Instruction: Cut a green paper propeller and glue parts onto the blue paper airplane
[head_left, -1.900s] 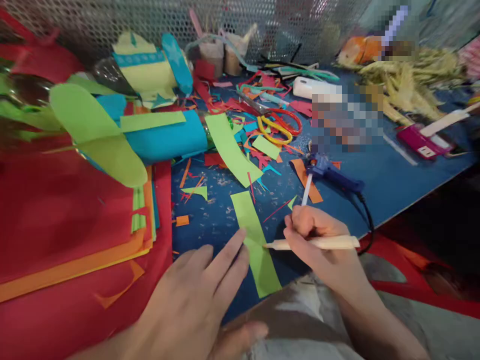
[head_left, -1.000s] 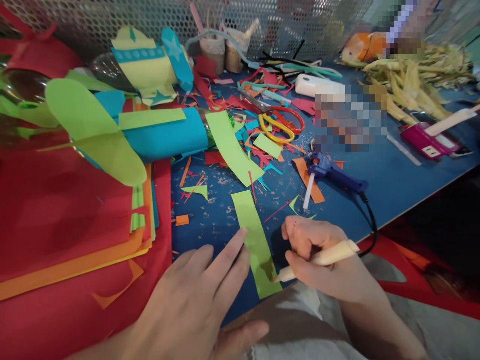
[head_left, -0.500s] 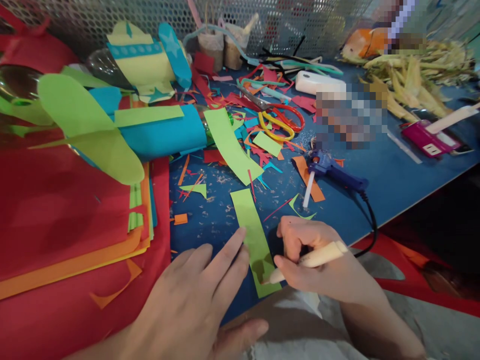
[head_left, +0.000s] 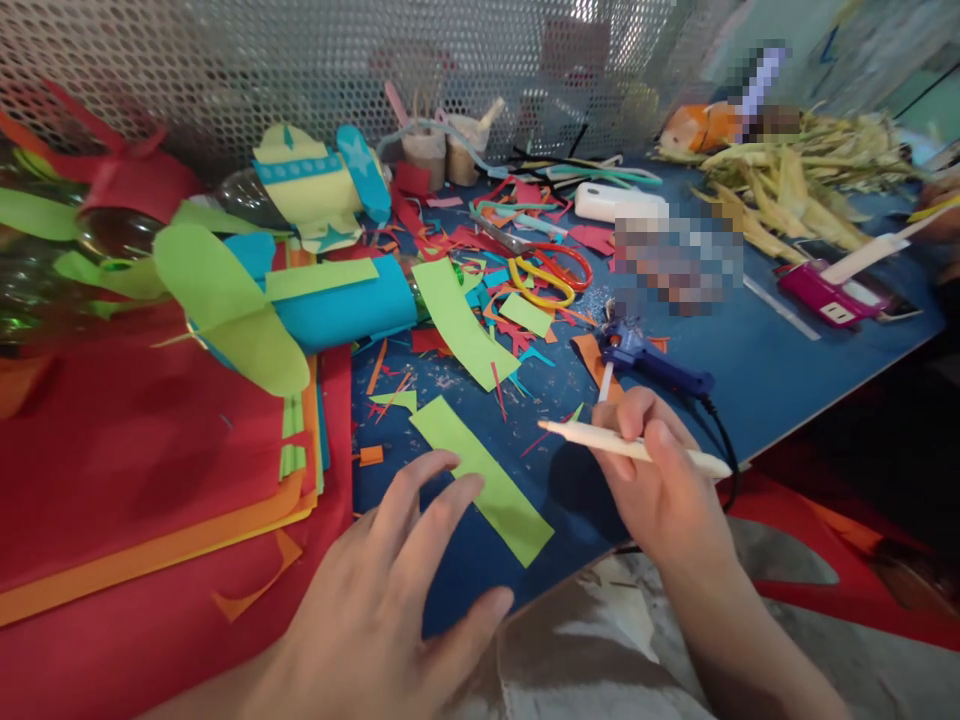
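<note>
A straight strip of light green paper (head_left: 499, 490) lies slantwise on the blue table (head_left: 570, 560) before me. My left hand (head_left: 397, 560) is spread, two fingertips resting on or just over the strip's left edge. Held in my right hand (head_left: 652, 480) is a cream marker pen (head_left: 600, 437), its tip pointing left above the table, apart from the paper. Beyond the strip a curved green paper piece (head_left: 469, 330) lies among the scraps. To the left stands a plane-like model with a blue paper body (head_left: 341, 310) and green paper wings (head_left: 229, 300).
Red-and-yellow-handled scissors (head_left: 551, 275) lie among colourful scraps. A blue glue gun (head_left: 652, 360) with a cord is right of them, near the table edge. Red paper sheets (head_left: 150, 450) cover the left. Corn husks (head_left: 802, 190) pile at the back right; a perforated metal panel (head_left: 300, 70) stands behind.
My right hand has lifted the marker pen off the strip and turned its tip up and left. The strip has rotated, its far end swinging left. My left hand's fingers have bent. The view has shifted.
</note>
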